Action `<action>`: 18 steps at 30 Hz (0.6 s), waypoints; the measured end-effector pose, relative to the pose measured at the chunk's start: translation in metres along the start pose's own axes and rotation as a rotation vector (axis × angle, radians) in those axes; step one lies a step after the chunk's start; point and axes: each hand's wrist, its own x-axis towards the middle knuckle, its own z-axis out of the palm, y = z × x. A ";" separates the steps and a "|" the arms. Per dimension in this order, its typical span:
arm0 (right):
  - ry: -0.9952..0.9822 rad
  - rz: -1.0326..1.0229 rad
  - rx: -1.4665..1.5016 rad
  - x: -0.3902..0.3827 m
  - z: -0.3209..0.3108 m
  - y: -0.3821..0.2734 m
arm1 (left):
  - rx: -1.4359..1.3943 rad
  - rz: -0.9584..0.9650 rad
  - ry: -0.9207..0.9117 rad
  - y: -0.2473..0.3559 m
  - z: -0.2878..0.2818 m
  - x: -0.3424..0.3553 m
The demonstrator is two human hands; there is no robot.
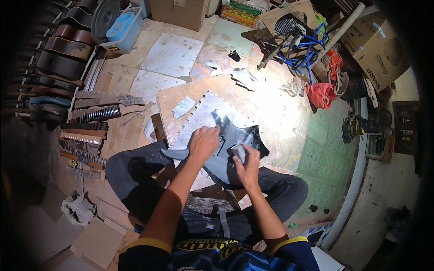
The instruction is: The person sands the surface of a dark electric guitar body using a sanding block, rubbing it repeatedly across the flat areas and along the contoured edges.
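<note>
A glossy black electric guitar body [221, 166] with pointed horns lies in front of me, across my lap and a light mat [201, 114] with toothed edges. My left hand [205, 142] presses on its left side near the dark cut-out, fingers bent and holding it. Over the right half, my right hand [247, 167] is closed around a small grey block [240, 154], like a sanding block, against the black surface. The block's underside is hidden. Beneath the mat is a thin wooden board [165, 101].
Several guitar bodies [58, 65] stand in a row at the left, with guitar necks [108, 100] and comb-like tools below. Scraps of paper [183, 106] lie around the board. Tangled blue hose [307, 56], a red bag [321, 95] and cardboard boxes [379, 56] fill the far right.
</note>
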 end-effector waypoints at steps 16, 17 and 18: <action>0.013 0.047 -0.111 -0.017 0.003 0.010 | 0.155 -0.193 0.077 0.006 -0.017 0.016; -0.018 0.070 -0.088 -0.020 0.003 0.006 | 0.164 -0.243 0.103 0.005 -0.019 0.010; -0.026 0.028 -0.072 -0.026 0.006 0.010 | 0.150 -0.223 0.077 0.004 -0.020 0.004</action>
